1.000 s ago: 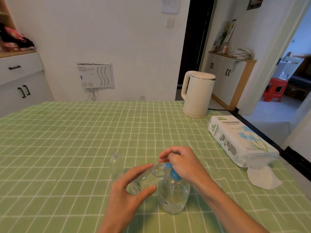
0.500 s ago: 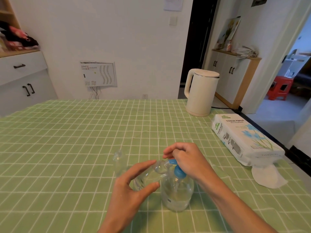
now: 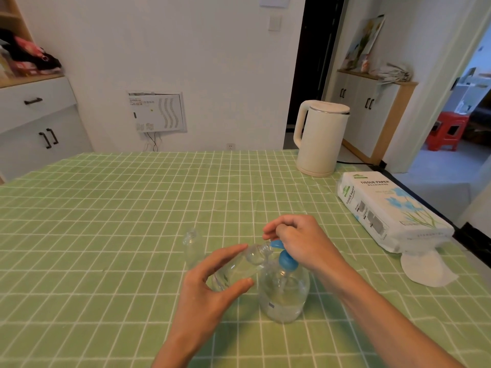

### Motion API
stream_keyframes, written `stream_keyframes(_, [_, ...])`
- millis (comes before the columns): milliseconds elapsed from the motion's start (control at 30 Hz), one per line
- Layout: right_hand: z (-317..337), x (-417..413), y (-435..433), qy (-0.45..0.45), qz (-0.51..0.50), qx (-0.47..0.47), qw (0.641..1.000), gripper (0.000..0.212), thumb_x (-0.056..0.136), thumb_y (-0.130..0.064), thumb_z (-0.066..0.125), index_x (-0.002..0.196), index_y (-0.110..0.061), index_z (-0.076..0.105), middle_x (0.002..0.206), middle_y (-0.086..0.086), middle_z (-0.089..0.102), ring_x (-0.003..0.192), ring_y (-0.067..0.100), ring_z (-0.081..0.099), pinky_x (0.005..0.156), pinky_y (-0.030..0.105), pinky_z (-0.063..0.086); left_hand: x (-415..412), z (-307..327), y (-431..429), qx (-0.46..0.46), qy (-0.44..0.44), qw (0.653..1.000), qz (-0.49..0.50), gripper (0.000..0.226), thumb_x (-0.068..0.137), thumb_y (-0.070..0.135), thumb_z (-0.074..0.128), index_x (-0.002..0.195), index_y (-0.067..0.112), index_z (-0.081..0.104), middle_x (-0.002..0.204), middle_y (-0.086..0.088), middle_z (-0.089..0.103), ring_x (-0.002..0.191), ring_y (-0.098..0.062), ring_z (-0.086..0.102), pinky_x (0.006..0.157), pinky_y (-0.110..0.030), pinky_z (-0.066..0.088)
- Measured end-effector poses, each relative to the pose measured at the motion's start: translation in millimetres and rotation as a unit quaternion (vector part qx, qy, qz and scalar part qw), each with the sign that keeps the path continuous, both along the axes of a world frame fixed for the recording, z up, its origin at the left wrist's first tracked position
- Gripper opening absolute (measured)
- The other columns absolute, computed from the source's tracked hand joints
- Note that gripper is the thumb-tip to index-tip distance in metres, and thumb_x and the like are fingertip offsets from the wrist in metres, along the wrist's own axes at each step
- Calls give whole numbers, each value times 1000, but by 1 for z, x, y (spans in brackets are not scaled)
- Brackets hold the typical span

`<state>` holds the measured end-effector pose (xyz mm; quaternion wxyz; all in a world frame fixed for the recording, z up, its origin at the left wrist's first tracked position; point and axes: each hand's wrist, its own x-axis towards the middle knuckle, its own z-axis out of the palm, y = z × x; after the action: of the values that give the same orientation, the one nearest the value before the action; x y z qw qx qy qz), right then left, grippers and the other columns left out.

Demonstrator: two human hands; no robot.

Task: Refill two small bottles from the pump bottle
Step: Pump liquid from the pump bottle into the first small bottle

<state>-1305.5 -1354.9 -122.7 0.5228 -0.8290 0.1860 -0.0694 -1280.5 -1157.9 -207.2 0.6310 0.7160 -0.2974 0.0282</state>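
A clear pump bottle [image 3: 283, 296] with a blue pump head stands on the green checked tablecloth, near the front. My right hand [image 3: 300, 241] rests on top of the blue pump head, fingers curled over it. My left hand [image 3: 210, 285] holds a small clear bottle [image 3: 239, 268] tilted, its open mouth right at the blue spout. A second small clear bottle [image 3: 191, 247] stands upright and uncapped on the cloth just left of the hands, apart from them.
A white electric kettle [image 3: 320, 138] stands at the table's far right. A pack of tissue paper [image 3: 388, 211] lies along the right edge, with a loose tissue [image 3: 422, 269] in front of it. White cabinets stand beyond the table.
Both hands and the bottles keep the same arrangement. Only the camera has shifted slightly, so the scene sits a little differently in view.
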Motion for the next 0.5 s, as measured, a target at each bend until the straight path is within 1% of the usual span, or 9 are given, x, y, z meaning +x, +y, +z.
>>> stream_keyframes(67, [0,0,0,1,-1,0,1000,38,100,-5,48,89,-21,80,90,-8,81,97,5,75,90,24,55,1,0,0,1,-4,1000,1,52,73,36,86,122,47,73,125,18,76,124,-7,69,107,-23,51])
stream_keyframes(267, [-4,0,0,-2,-1,13,1000,40,100,-4,47,87,-22,80,86,-8,81,91,1,75,78,18,51,2,-1,-1,8,-5,1000,-4,53,74,35,87,124,46,72,127,19,76,126,-7,68,107,-19,49])
stream_keyframes(400, [-9,0,2,7,5,24,1000,39,99,0,47,89,-20,80,91,-3,81,91,2,74,75,15,50,2,0,-2,10,-9,1000,-3,53,74,35,87,123,47,72,125,20,76,123,-5,69,103,-14,49])
stream_keyframes(500, [-9,0,2,9,5,20,1000,39,99,-1,47,90,-20,80,90,-5,81,88,-2,73,71,11,48,1,0,-2,6,-7,1000,-3,53,73,35,86,122,48,72,124,20,76,122,-5,69,104,-15,50])
